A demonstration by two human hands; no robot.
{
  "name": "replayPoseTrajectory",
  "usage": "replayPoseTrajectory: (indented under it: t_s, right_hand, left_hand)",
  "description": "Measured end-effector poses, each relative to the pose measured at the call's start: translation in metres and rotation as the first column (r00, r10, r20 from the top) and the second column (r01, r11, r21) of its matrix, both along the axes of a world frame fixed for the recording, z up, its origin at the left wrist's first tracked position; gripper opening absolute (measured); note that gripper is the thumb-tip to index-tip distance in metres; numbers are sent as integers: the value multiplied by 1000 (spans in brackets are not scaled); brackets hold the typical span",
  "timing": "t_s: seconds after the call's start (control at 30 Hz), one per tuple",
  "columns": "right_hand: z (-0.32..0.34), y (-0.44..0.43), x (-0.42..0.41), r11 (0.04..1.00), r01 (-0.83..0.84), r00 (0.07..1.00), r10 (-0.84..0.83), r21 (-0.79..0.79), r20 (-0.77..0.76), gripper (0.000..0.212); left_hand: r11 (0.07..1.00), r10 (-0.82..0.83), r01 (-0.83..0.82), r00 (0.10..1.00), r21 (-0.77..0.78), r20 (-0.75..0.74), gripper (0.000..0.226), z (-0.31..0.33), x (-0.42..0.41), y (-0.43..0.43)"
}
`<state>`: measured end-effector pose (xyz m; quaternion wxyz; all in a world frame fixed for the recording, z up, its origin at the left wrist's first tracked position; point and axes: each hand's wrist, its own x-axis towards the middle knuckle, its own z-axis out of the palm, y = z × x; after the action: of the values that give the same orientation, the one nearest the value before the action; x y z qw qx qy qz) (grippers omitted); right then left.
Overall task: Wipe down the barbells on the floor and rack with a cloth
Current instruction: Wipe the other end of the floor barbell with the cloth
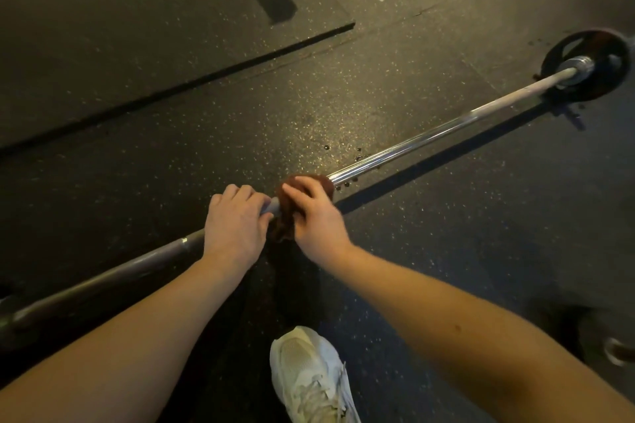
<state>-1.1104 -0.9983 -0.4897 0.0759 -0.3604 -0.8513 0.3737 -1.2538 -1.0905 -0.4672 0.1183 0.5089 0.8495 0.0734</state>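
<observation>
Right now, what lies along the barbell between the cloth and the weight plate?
In the head view, only bare barbell shaft runs from the cloth to the weight plate; dark droplets spot the floor.

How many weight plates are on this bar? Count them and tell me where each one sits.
1. A dark weight plate sits on the far right end of the barbell. The bar's left end runs out of view, so another plate there may be hidden.
</observation>
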Motion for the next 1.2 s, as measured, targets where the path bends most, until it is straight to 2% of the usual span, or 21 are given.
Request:
replayPoseTrajectory:
  t_s: [0.07,0.1,0.17,0.27,0.37,0.57,0.67,0.77,0.9,1.03,1.2]
  right_hand:
    - [3,24,11,997,-64,997,62,46,38,55]
    - [3,42,20,997,-47,997,42,62,68,56]
    - [4,80,41,991,108,987,-116,80,108,58]
    - [15,114,55,929,364,921,-369,58,122,61]
    - [22,101,32,874,484,865,-483,25,136,59]
    - [2,45,15,920,390,921,-390,-47,2,48]
    - [-7,59,22,929,369,928,-368,13,-53,42]
    - [-6,97,42,920,382,924,-381,82,-25,40]
    - [1,178,70,857,507,857,-513,92,52,39]
    - [2,250,93,802,594,793,-596,55,128,40]
    - [-1,326,113,678,735,667,-729,18,154,39]
  left_hand:
    - [1000,15,-15,1000,9,5,32,0,-3,-7]
    - [1000,14,-14,1000,16,15,32,-1,-7,-11]
    - [1000,4,-4,999,17,38,32,-2,-15,-20]
    - [1000,8,-10,997,19,73,33,-1,-22,-27]
    - [1000,14,-16,997,24,79,32,0,-19,-27]
    - [993,17,-37,985,114,171,30,-9,-2,-1]
    - [988,40,-68,980,139,196,27,-10,18,34]
    - [987,51,-85,970,136,236,23,-14,25,50]
    - [987,49,-97,942,132,332,24,-23,14,44]
    - [986,45,-95,941,134,336,24,-26,17,42]
    - [986,50,-103,935,133,351,23,-31,17,40]
